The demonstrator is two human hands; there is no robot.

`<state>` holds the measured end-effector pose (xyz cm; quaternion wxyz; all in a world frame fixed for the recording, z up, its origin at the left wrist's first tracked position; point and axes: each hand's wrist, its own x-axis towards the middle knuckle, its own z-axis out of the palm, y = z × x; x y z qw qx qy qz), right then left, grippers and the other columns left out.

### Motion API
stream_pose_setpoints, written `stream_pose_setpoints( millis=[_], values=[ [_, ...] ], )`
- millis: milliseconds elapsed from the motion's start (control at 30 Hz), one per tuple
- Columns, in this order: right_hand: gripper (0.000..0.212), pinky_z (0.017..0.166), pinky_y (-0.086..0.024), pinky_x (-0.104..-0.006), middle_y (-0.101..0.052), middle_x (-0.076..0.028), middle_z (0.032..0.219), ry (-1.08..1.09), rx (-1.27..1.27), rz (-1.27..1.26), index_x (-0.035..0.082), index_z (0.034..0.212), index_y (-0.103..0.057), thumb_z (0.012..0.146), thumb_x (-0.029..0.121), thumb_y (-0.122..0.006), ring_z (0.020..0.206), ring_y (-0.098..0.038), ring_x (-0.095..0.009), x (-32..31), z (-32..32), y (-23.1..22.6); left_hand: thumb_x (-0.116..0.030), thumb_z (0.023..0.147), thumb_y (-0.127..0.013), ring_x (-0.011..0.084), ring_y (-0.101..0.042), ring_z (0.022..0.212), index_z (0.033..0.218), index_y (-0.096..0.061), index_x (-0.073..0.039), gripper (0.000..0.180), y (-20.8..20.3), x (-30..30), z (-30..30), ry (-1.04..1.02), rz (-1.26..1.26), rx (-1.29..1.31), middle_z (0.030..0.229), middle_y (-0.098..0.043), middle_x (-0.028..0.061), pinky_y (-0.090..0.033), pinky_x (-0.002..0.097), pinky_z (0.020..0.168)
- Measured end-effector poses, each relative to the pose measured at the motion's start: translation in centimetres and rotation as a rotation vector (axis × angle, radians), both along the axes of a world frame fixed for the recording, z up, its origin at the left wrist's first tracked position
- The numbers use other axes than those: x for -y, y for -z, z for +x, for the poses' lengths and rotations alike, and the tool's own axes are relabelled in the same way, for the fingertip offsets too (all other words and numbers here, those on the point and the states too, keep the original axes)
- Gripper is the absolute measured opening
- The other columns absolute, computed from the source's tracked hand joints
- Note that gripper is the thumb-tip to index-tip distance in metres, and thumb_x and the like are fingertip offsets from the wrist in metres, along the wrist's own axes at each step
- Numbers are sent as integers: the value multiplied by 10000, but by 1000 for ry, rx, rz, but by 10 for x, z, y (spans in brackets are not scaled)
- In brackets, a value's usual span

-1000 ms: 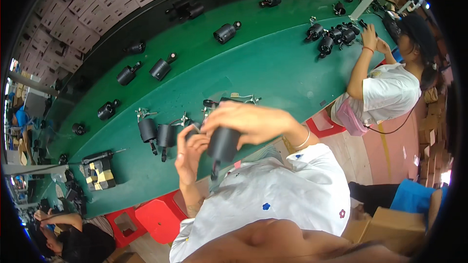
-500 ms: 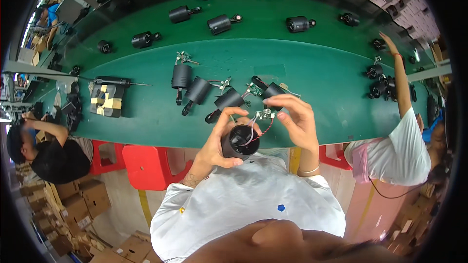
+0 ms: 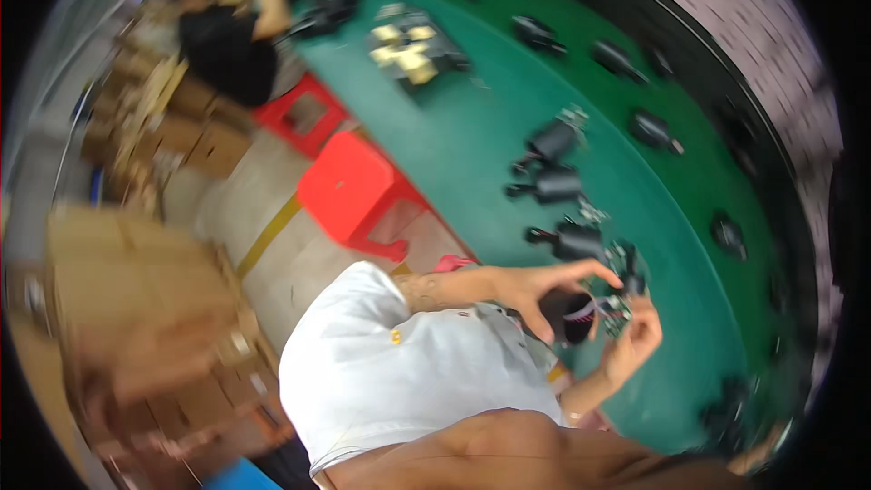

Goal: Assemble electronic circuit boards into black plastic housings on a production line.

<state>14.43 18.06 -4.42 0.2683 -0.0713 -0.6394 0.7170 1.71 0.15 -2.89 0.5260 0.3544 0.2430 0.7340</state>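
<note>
My left hand (image 3: 522,288) is curled round a black cylindrical housing (image 3: 569,319), its open end facing up. Thin wires run out of that opening to a small green circuit board (image 3: 614,309). The fingers of my right hand (image 3: 632,345) are closed at this board, just beside the housing's rim. Past my hands on the green table lie more black housings with boards on wires: one housing (image 3: 578,240) nearest my left hand, another housing (image 3: 558,184) behind it, and a further housing (image 3: 553,140). The picture is blurred by motion.
Several black housings, such as this one (image 3: 653,130), lie on the darker green strip beyond the table (image 3: 472,159). A dark block with yellow tape (image 3: 406,53) stands farther along. Left are a red stool (image 3: 349,183), a person in black (image 3: 227,50) and cardboard boxes (image 3: 118,259).
My view has swung to the left and tilted, bringing the stool and boxes closer into sight. My left hand still holds the housing; my right fingers have closed in on the circuit board.
</note>
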Motion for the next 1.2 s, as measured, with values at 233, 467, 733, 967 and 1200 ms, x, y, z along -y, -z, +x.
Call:
stream_pose_setpoints(
  millis=[233,467,733,967,1200],
  values=[
    [140,789,-419,-322,-523,-74,875,-36,34,271,43,816,-517,886,131,-599,843,-483,-209,-10,-19,-16,-39,621,-866,247,-647,747,1403,-151,-89,1061,-9,26,-1,-34,-349,-318,936,-708,151,-506,274,701],
    [195,748,-424,-289,-521,-74,865,-213,190,668,42,807,-497,965,157,-490,805,-487,-180,-14,-23,-29,-104,595,-893,234,-623,842,1279,-193,-87,979,-1,26,-1,-48,-212,-385,986,-708,116,-476,306,769],
    [303,580,-380,-396,-502,-160,679,-276,219,575,-50,764,-559,948,170,-461,583,-434,-297,-19,-20,-25,-111,643,-866,231,-587,1055,1215,-363,-71,762,-4,28,-8,-204,32,-530,1125,-677,71,-419,374,946],
    [362,527,-373,-377,-497,-157,616,-242,386,500,-58,700,-553,973,171,-486,540,-430,-262,-31,-22,-2,-151,657,-821,287,-568,940,1233,-475,-76,676,-15,30,-8,-152,5,-916,1150,-627,76,-451,376,855],
    [364,631,-456,-262,-568,-137,832,-519,796,302,22,885,-546,1039,296,-363,733,-580,-184,-47,-29,1,-191,680,-789,290,-563,985,1248,-521,-78,639,-14,32,-4,-159,-121,-1069,1187,-602,78,-468,410,866]
  ],
)
